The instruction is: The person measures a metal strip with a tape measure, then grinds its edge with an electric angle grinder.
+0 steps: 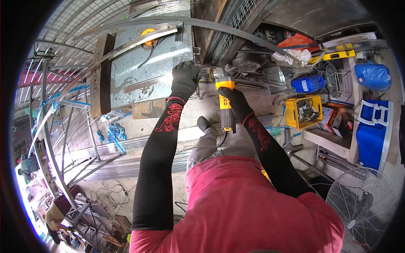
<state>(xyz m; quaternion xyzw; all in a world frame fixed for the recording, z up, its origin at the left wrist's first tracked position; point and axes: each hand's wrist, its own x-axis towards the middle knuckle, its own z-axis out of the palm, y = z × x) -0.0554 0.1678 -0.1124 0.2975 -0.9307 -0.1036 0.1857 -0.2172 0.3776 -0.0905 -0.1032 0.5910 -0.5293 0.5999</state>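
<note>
A yellow and black angle grinder (225, 99) is held upright in the view by my right hand (233, 101), which is wrapped round its body. The grinder's disc end points up and left, close beside my left hand. My left hand (184, 80), in a dark grey glove, is closed at the right edge of a metal-topped table (164, 63). What its fingers hold, if anything, is too small to make out. The grinder's cord hangs down from its rear end towards my legs.
A wooden beam (100, 76) and long metal bars lie over the table. Right of me are a yellow crate (303, 111), a blue cooler (373, 135) and a fan (360, 202). Metal frames (52, 122) stand at left; a person (57, 213) is at the lower left.
</note>
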